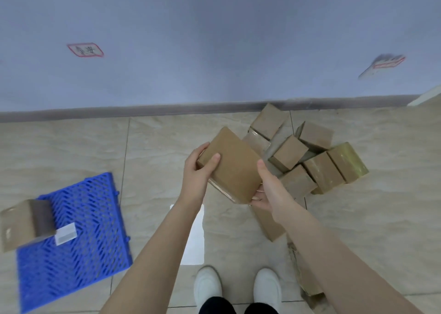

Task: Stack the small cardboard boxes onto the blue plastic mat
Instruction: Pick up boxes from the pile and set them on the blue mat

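Head view: a small cardboard box (230, 164) is held above the tiled floor (155, 146). The left hand (198, 170) curls its thumb and fingers round the box's left corner, and the right hand (269, 187) grips its near right edge. Well to the left lies the blue plastic mat (78, 242), with one taped box (23, 223) at its far left corner. A pile of boxes (310, 156) sits at the floor's far edge by the wall (214, 51).
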